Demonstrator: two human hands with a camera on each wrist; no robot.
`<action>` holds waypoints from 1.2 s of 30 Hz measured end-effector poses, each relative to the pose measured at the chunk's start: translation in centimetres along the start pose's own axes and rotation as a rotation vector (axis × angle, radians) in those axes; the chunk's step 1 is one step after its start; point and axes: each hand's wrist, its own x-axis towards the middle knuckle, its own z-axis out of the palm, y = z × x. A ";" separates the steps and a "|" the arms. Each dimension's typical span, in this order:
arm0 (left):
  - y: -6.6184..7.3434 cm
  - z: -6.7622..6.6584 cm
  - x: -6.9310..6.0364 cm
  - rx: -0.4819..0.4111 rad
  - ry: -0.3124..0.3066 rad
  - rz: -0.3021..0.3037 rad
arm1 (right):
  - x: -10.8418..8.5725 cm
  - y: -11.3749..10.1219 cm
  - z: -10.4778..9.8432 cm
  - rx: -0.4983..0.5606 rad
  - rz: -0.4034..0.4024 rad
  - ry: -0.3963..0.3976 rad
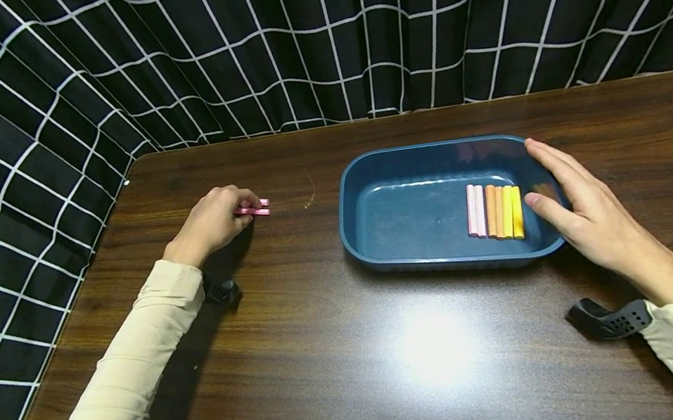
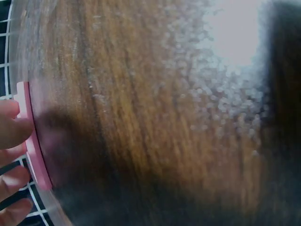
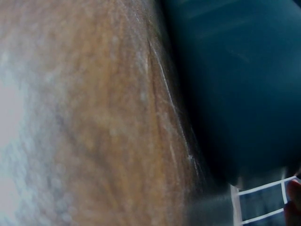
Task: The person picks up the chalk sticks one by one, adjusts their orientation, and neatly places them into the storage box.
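In the head view my left hand (image 1: 219, 215) pinches two pink chalk sticks (image 1: 256, 210) low over the table's left part. The left wrist view shows one pink stick (image 2: 35, 139) at the fingertips, lengthwise. To the right stands a blue plastic container (image 1: 407, 264), where several sticks lie side by side: pale pink sticks (image 1: 475, 211), orange sticks (image 1: 495, 212) and yellow sticks (image 1: 512, 212). My right hand (image 1: 592, 215) holds the container's right end, thumb over the inner side and index finger at the far corner. Its other fingers are mostly hidden.
The dark wood table (image 1: 305, 356) carries a bright glare in front of the container. A black curtain with white grid lines (image 1: 303, 51) hangs behind and to the left. Black wrist straps (image 1: 613, 321) are on both wrists.
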 end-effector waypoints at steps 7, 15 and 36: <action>0.0 0.3 -0.1 0.036 0.021 0.040 | 0.0 0.0 0.0 0.002 0.008 -0.004; 0.1 0.2 -0.1 -0.002 -0.029 0.023 | 0.0 -0.1 0.0 -0.011 -0.009 0.007; 2.0 -1.2 0.2 -0.124 0.020 0.124 | 0.0 0.0 0.0 -0.010 -0.021 0.006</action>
